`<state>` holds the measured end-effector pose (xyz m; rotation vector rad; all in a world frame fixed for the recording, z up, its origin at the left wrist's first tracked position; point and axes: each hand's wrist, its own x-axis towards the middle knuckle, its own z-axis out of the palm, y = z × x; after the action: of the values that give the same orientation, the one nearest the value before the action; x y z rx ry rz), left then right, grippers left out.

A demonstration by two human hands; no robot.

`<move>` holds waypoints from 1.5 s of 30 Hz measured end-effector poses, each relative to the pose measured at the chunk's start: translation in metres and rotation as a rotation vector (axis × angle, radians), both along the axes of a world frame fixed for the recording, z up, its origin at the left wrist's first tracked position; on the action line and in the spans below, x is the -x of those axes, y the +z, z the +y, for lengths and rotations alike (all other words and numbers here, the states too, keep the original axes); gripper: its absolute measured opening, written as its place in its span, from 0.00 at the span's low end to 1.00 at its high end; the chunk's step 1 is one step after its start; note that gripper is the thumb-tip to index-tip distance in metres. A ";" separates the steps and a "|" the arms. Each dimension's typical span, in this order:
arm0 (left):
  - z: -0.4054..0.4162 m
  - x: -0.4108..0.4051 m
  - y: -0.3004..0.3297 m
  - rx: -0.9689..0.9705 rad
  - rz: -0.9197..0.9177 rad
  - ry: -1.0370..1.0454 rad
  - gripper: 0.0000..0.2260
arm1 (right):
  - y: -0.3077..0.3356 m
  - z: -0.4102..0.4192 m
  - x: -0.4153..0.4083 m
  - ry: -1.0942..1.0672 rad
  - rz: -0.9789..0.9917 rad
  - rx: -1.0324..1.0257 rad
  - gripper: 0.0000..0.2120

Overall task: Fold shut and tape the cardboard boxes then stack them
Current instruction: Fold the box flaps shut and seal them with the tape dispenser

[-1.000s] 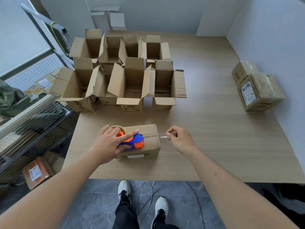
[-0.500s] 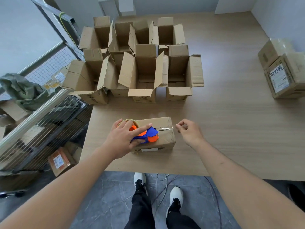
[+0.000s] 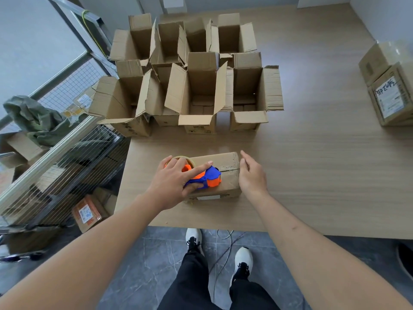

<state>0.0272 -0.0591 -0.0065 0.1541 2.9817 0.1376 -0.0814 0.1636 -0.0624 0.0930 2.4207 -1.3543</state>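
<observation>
One closed box (image 3: 225, 173) is lying near the table's (image 3: 324, 175) front edge, toward its left corner, flaps folded shut with the seam running left to right. The left hand (image 3: 176, 182) is gripping an orange and blue tape gun (image 3: 206, 177) that is sitting on the box top: the forefinger is stretching out along the gun's upper side and the thumb is curling under its blue handle, so this grip is closed round the tool. The tape roll (image 3: 182, 158) is showing just behind the knuckles at the box's left end. The right hand (image 3: 251, 175) is resting against the box's right end with its fingers nearly straight and loose, holding nothing; whether the fingertips are pressing tape down there, I cannot tell.

Several open boxes (image 3: 196, 86) are standing in two crowded rows further back along the table's left edge, flaps up or splayed outward, touching one another. Two more closed boxes (image 3: 390, 86) are sitting at the table's right edge, well apart from the rest, the nearer one bearing a white label (image 3: 389, 97). Beyond the left edge a wire rack (image 3: 67, 157) is holding a green cloth (image 3: 35, 119) and some parcels. Below the front edge, the person's white shoes (image 3: 194, 238) are standing on a grey floor (image 3: 138, 260).
</observation>
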 end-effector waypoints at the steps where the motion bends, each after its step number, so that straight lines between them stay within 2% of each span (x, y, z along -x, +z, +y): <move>1: 0.000 0.000 0.000 0.006 0.001 0.003 0.28 | 0.002 -0.006 -0.004 0.003 0.013 0.033 0.20; 5: -0.001 0.000 0.002 0.023 0.012 0.003 0.27 | -0.005 -0.017 -0.018 0.166 0.044 0.077 0.23; 11: -0.013 0.020 0.015 0.025 -0.048 -0.141 0.26 | -0.020 -0.019 -0.021 0.169 0.132 -0.076 0.23; 14: -0.024 0.034 0.023 -0.096 -0.128 -0.187 0.25 | -0.019 -0.023 -0.023 0.160 0.140 -0.120 0.23; 21: -0.073 0.041 0.033 -0.401 -0.454 -0.077 0.20 | -0.018 -0.023 -0.026 0.132 0.158 -0.209 0.21; 25: -0.110 0.028 0.037 -0.486 -0.575 -0.036 0.21 | -0.015 -0.024 -0.028 0.123 0.167 -0.220 0.20; 31: -0.176 -0.003 0.019 -0.583 -0.667 0.081 0.15 | -0.008 -0.029 -0.030 0.124 0.188 -0.325 0.20; 33: -0.174 -0.005 0.012 -0.566 -0.684 0.068 0.14 | -0.006 -0.029 -0.031 0.151 0.226 -0.406 0.21; 36: -0.162 -0.001 0.004 -0.545 -0.673 0.044 0.15 | -0.005 -0.034 -0.032 0.143 0.316 -0.694 0.23; 39: -0.159 0.000 -0.002 -0.533 -0.643 0.037 0.15 | 0.005 -0.056 -0.035 0.143 0.339 -0.978 0.35; 41: -0.161 -0.002 -0.007 -0.548 -0.626 0.047 0.15 | 0.015 -0.080 -0.038 0.150 0.361 -1.096 0.38; 42: -0.161 -0.003 -0.010 -0.560 -0.617 0.049 0.15 | 0.018 -0.093 -0.041 0.152 0.347 -1.081 0.39; 45: -0.155 -0.005 -0.017 -0.613 -0.609 0.047 0.14 | 0.014 -0.127 -0.061 0.150 0.180 -0.839 0.38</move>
<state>0.0319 -0.2144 -0.0230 0.0864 2.2519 0.9186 -0.0200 0.0366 -0.0481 -0.0012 2.9084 -0.2237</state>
